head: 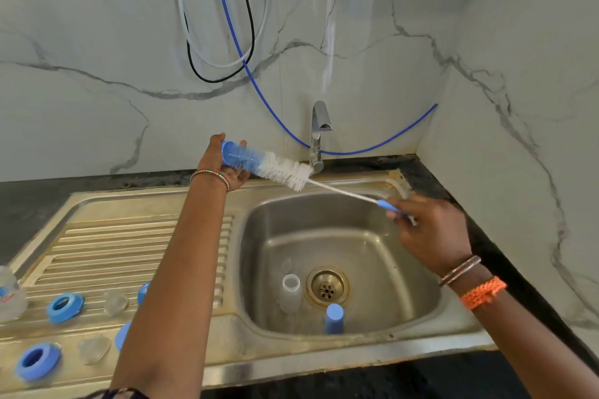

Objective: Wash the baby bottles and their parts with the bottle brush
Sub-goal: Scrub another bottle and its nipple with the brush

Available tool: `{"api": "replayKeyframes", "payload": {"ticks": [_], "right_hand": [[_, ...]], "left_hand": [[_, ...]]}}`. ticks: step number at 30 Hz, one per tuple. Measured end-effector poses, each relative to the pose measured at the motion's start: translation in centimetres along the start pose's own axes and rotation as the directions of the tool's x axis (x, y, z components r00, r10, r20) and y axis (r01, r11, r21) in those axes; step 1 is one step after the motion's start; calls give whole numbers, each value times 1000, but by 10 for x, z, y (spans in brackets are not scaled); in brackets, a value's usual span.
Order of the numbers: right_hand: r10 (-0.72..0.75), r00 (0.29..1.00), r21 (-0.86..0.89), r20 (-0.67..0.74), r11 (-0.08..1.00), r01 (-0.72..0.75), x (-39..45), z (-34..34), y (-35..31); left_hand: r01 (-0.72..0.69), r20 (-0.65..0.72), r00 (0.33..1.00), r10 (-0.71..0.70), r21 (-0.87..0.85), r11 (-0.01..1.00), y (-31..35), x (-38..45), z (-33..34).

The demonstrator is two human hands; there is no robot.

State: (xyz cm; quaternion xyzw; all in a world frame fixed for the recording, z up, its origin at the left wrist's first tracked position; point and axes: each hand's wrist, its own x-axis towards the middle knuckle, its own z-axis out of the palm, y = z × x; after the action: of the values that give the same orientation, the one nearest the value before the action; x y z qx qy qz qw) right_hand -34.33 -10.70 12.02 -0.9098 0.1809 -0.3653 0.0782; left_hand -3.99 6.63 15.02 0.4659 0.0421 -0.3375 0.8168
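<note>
Over the steel sink (372, 343), set into a dark worktop (505, 256) in a marble-tiled corner, two hands work above the basin. The basin is open in the middle, walled close on the right and behind by the tiles, with the tap (319, 136) standing at the back rim. The ribbed drainboard (129, 243) stretches off to the left and its upper part is bare.

The left hand (223, 160) is raised near the tap, fingers curled round a blue cap (240, 157), which lies tilted with its mouth toward the basin. The bottle brush (285, 172) is pushed into that cap, white bristles half out. The right hand (428, 227) grips the brush's blue handle end, fingers closed round it, over the basin's right edge.

Down in the basin a clear bottle (290, 293) stands just left of the drain (327, 288), and a second blue cap (334, 317) stands upside down at the near wall. On the drainboard's near end lie two blue rings (64, 306) (38, 361) and clear teats (116, 303) (blurred, hard to make out), well apart from the basin.
</note>
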Motion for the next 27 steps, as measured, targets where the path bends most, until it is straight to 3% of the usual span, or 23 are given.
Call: {"api": "replayKeyframes", "payload": {"ticks": [1,3,4,5,6,7,10,12,13,15,16,18,20,21,22,23,24,25,26,27], "right_hand": [[145,954,178,262,964,-195,4,-5,-1],[223,638,325,737,710,-624,9,-15,1],[181,498,305,848,600,-739,8,-19,2],[152,427,282,891,552,-785,4,-20,3],[162,422,273,892,551,-789,4,-21,3],[201,462,273,864,584,-764,2,-22,1],[283,691,250,665,788,-563,12,-18,-5],[288,797,225,530,859,-460,17,-15,-8],[294,842,201,453,886,-418,16,-14,-13],[242,959,23,147,969,-248,11,-14,-20],[149,989,-85,-20,985,-150,8,-14,-23],[-107,959,-240,-263,970,43,4,-12,-25],[-199,926,-266,-321,957,114,5,-12,-26],[-145,941,-242,-305,968,71,6,-12,-26],[-12,981,-165,-192,986,-20,9,-13,-26],[164,985,-51,53,986,-161,12,-16,-28],[290,883,79,369,937,-341,15,-19,-29],[340,707,167,620,824,-542,17,-21,-30],[338,588,195,735,725,-661,18,-22,-29],[325,570,206,754,708,-676,18,-21,-27]], "left_hand": [[4,15,1000,-4,-28,1000,0,0,-2],[-5,73,997,11,-82,997,0,-1,-5],[-7,102,995,18,-109,994,1,0,-9],[1,132,991,15,-117,993,0,4,-14],[6,164,986,11,-102,995,0,7,-16],[4,171,985,8,-70,998,-1,11,-18],[-8,139,990,14,-41,999,-4,14,-15],[-11,137,991,10,8,1000,-6,11,-6],[-12,110,994,5,68,998,-7,11,-2],[-6,29,1000,0,171,985,-7,9,2],[4,-12,1000,-1,200,980,-8,10,2],[28,-56,998,-17,201,979,-9,10,2],[51,-30,998,-46,163,985,-10,10,1],[57,-2,998,-57,142,988,-10,10,0],[58,32,998,-61,108,992,-11,9,0],[44,64,997,-49,73,996,-12,8,1],[25,99,995,-29,39,999,-12,7,3],[13,128,992,-14,16,1000,-12,5,6],[12,146,989,-11,-4,1000,-13,5,8],[11,153,988,-8,-21,1000,-13,4,8]]}}
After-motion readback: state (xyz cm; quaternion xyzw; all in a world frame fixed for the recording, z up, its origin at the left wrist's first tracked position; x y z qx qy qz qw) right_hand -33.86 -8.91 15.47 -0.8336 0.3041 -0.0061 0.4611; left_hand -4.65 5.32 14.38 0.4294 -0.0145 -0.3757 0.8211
